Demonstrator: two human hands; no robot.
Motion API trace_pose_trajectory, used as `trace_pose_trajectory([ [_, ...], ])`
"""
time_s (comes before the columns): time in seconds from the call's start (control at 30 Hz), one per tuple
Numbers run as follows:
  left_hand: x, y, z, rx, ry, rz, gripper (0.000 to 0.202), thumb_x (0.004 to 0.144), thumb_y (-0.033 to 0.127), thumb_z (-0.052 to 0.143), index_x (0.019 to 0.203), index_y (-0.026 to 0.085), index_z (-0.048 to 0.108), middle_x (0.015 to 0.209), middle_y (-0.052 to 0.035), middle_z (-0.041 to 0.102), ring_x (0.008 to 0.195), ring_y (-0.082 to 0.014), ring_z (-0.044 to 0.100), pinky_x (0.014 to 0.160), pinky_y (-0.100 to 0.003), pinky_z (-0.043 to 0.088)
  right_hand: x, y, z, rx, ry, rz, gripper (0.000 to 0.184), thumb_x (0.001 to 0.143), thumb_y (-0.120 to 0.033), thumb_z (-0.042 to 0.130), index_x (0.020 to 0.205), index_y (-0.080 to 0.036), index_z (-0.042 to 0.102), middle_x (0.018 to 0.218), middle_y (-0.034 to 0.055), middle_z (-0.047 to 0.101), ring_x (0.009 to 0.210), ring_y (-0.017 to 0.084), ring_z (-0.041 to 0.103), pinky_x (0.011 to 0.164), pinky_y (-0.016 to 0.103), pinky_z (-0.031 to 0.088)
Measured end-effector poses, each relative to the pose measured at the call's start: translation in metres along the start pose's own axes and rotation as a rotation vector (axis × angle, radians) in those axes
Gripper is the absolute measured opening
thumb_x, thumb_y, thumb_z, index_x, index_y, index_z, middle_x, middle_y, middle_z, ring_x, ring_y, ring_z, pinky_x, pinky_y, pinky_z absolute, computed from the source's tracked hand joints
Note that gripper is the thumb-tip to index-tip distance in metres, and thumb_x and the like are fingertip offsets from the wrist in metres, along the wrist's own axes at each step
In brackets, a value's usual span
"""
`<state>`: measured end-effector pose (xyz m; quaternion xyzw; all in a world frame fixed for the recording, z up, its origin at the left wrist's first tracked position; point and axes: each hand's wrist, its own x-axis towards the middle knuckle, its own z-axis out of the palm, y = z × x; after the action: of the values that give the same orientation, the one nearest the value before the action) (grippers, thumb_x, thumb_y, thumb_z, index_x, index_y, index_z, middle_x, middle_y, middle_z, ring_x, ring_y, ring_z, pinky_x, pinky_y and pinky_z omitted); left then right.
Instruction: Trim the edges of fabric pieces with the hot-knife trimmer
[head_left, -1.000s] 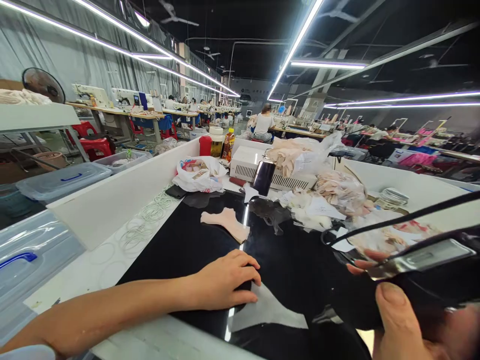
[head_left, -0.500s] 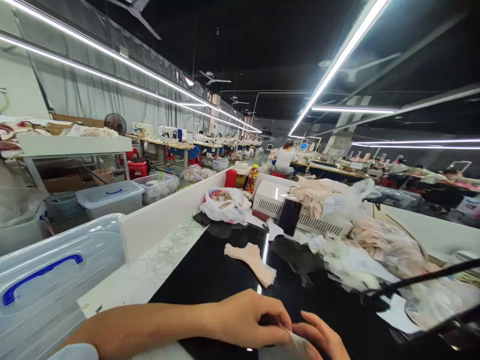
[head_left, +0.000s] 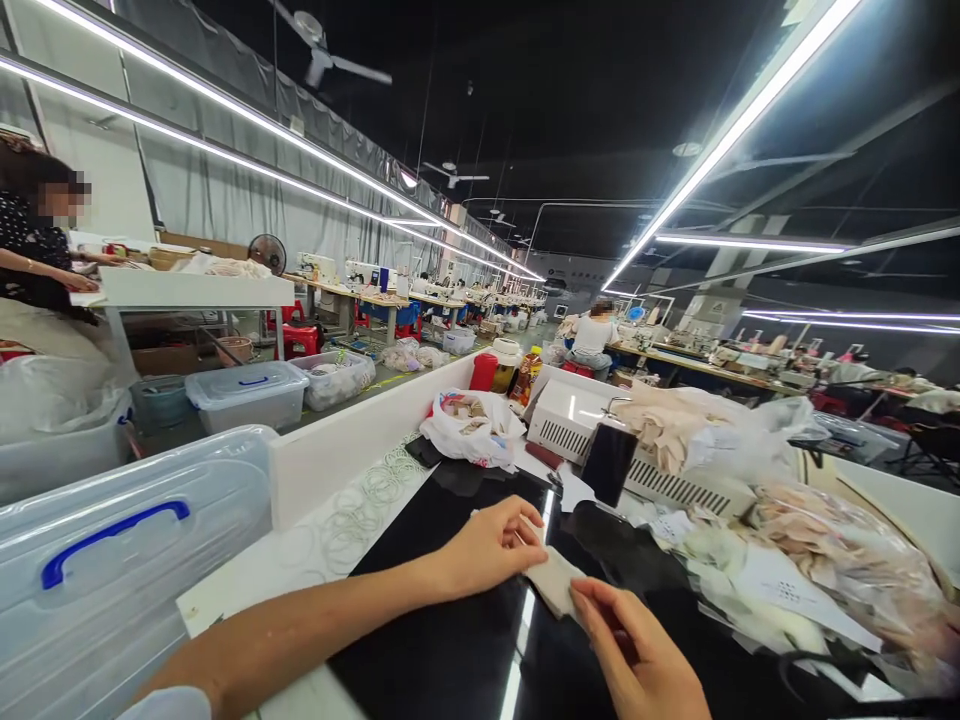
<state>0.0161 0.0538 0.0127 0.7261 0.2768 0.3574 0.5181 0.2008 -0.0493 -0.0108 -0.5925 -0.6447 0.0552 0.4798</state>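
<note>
A small stack of pale beige cut fabric pieces (head_left: 553, 584) lies on the glossy black tabletop (head_left: 420, 640), partly hidden under my hands. My left hand (head_left: 496, 545) covers its far left end, fingers curled, with the thumb and fingertips closed on the fabric. At the near right end, my right hand (head_left: 637, 640) pinches the edge between thumb and forefinger. The top layer looks greyer than the pinkish fabric seen before.
Behind the stack are a white plastic bag (head_left: 474, 428), a dark phone-like slab (head_left: 609, 460) and a white vented box (head_left: 570, 415). Bagged fabric (head_left: 840, 530) heaps at the right. Thin rings (head_left: 382, 480) and a lidded clear bin (head_left: 135, 540) lie left. Another person (head_left: 37, 230) works far left.
Both hands have moved forward from the near edge to the fabric stack, bringing the greyish piece over it. The view has shifted, and a person has come into sight at far left.
</note>
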Motion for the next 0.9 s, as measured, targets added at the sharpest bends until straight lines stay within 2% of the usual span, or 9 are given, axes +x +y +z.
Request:
trace_pose_trajectory([
  [0.1, 0.01, 0.002, -0.014, 0.154, 0.063, 0.047, 0.018, 0.086, 0.025, 0.064, 0.101, 0.015, 0.06, 0.091, -0.0012, 0.064, 0.08, -0.0122, 0.059, 0.077, -0.026, 0.048, 0.018, 0.001, 0.013, -0.074, -0.006, -0.048, 0.042, 0.095, -0.063, 0.048, 0.097, -0.028, 0.071, 0.099, 0.003, 0.071, 0.079, 0.019, 0.068, 0.069, 0.027, 0.055],
  [0.2, 0.018, 0.0, -0.025, 0.327, 0.051, 0.102, 0.01, 0.088, 0.02, 0.061, 0.094, 0.016, 0.066, 0.093, -0.0013, 0.067, 0.087, -0.0156, 0.062, 0.085, -0.03, 0.048, 0.031, 0.003, 0.027, -0.156, -0.01, -0.079, 0.046, 0.099, -0.063, 0.039, 0.099, -0.029, 0.071, 0.1, 0.0031, 0.069, 0.088, 0.022, 0.066, 0.073, 0.032, 0.052],
  [0.3, 0.024, -0.009, -0.03, 0.475, 0.019, 0.155, 0.012, 0.09, 0.015, 0.06, 0.098, 0.015, 0.068, 0.101, -0.0029, 0.068, 0.099, -0.0181, 0.063, 0.095, -0.036, 0.048, 0.039, 0.01, 0.038, -0.233, -0.028, -0.123, 0.055, 0.099, -0.066, 0.032, 0.098, -0.027, 0.072, 0.094, 0.0046, 0.069, 0.086, 0.025, 0.064, 0.075, 0.038, 0.048],
  [0.43, 0.029, -0.026, -0.03, 0.616, -0.011, 0.192, 0.014, 0.096, 0.023, 0.06, 0.103, 0.013, 0.066, 0.106, -0.006, 0.068, 0.102, -0.0195, 0.064, 0.095, -0.043, 0.051, 0.041, 0.023, 0.048, -0.328, -0.054, -0.181, 0.057, 0.102, -0.06, 0.028, 0.095, -0.024, 0.072, 0.088, 0.006, 0.068, 0.079, 0.025, 0.06, 0.075, 0.041, 0.043],
  [0.57, 0.032, -0.039, -0.029, 0.715, -0.046, 0.224, 0.017, 0.098, 0.028, 0.059, 0.103, 0.012, 0.066, 0.105, -0.006, 0.067, 0.102, -0.0194, 0.065, 0.095, -0.044, 0.053, 0.036, 0.03, 0.052, -0.392, -0.057, -0.211, 0.048, 0.103, -0.05, 0.031, 0.094, -0.025, 0.071, 0.085, 0.0052, 0.067, 0.078, 0.024, 0.06, 0.073, 0.04, 0.041],
  [0.7, 0.032, -0.045, -0.03, 0.789, -0.06, 0.262, 0.016, 0.097, 0.026, 0.06, 0.101, 0.013, 0.066, 0.105, -0.0057, 0.067, 0.103, -0.0196, 0.064, 0.096, -0.044, 0.051, 0.034, 0.029, 0.055, -0.437, -0.025, -0.228, 0.048, 0.103, -0.049, 0.032, 0.088, -0.025, 0.071, 0.083, 0.0059, 0.065, 0.075, 0.025, 0.058, 0.067, 0.039, 0.039],
  [0.8, 0.03, -0.045, -0.031, 0.817, -0.047, 0.289, 0.013, 0.096, 0.024, 0.06, 0.1, 0.013, 0.067, 0.108, -0.0062, 0.067, 0.104, -0.0198, 0.062, 0.095, -0.043, 0.051, 0.034, 0.019, 0.051, -0.448, 0.014, -0.248, 0.046, 0.103, -0.048, 0.034, 0.093, -0.024, 0.071, 0.093, 0.0086, 0.067, 0.08, 0.026, 0.06, 0.069, 0.039, 0.043],
  [0.9, 0.027, -0.041, -0.032, 0.824, -0.008, 0.325, 0.014, 0.096, 0.022, 0.058, 0.1, 0.015, 0.07, 0.115, -0.0076, 0.066, 0.109, -0.0205, 0.06, 0.1, -0.041, 0.047, 0.025, 0.005, 0.036, -0.433, 0.021, -0.303, 0.037, 0.103, -0.044, 0.04, 0.103, -0.025, 0.071, 0.106, 0.0094, 0.068, 0.092, 0.027, 0.064, 0.079, 0.041, 0.049],
])
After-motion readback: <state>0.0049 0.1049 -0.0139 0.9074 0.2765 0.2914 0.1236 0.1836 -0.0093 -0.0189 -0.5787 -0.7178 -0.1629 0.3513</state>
